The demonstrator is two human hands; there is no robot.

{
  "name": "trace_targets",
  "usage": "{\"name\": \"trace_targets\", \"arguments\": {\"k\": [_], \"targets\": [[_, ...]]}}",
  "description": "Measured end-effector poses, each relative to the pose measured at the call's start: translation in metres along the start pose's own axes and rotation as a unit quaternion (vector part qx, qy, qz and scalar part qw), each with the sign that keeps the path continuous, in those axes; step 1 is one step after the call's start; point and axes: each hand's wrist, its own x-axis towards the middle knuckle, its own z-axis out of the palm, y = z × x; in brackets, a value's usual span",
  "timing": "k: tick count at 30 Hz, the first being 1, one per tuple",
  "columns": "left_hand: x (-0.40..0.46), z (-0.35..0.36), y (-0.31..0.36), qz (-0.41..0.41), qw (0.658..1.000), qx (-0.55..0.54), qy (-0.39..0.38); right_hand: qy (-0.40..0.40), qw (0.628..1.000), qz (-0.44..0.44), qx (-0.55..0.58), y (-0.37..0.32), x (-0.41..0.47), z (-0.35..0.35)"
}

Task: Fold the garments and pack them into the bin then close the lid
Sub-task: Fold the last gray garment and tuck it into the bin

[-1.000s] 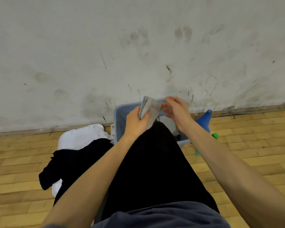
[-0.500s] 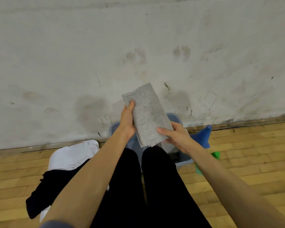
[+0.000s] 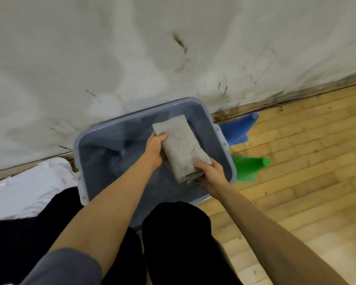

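A folded grey garment (image 3: 180, 145) hangs over the right half of the open blue-grey bin (image 3: 84, 171). My left hand (image 3: 155, 152) grips its left edge near the far end. My right hand (image 3: 211, 174) grips its near end from below, thumb on top. Dark folded fabric (image 3: 111, 155) lies low inside the bin at the left. The bin stands on the wooden floor against a stained white wall.
A white garment (image 3: 29, 186) and a black garment (image 3: 12, 243) lie on the floor left of the bin. A blue cone (image 3: 237, 130) and a green cone (image 3: 250, 167) lie on their sides right of the bin. My black-trousered legs (image 3: 177, 239) are at the bin's near side.
The folded grey garment was held up in front of the wall; both hands have brought it down over the bin. The view has tilted down onto the bin.
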Motion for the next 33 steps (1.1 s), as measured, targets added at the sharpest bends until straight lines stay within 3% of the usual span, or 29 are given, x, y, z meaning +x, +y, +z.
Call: {"name": "trace_targets", "arguments": {"k": [6,12,16,20,25,30,33], "targets": [[0.091,0.005,-0.041,-0.054,0.997,-0.045,-0.01,0.095,0.994,0.02,0.055,0.03,0.082,0.006],[0.152,0.015,-0.061,-0.053,0.993,-0.096,-0.036,0.167,0.982,0.02,0.087,0.045,0.134,0.011],[0.175,0.021,-0.069,-0.066,0.992,-0.092,-0.048,0.24,0.962,0.007,0.131,0.054,0.158,0.017],[0.191,0.025,-0.073,-0.07,0.994,-0.074,-0.027,0.27,0.946,0.053,0.168,0.054,0.173,0.021],[0.201,0.022,-0.072,0.014,0.984,0.159,0.082,0.28,0.936,0.119,0.177,0.051,0.18,0.023],[0.201,0.005,-0.062,0.058,0.976,0.191,0.085,0.215,0.955,0.162,0.123,0.05,0.173,0.02],[0.194,-0.015,-0.062,0.015,0.968,0.233,0.096,0.19,0.96,0.198,0.051,0.058,0.16,0.017]]}}
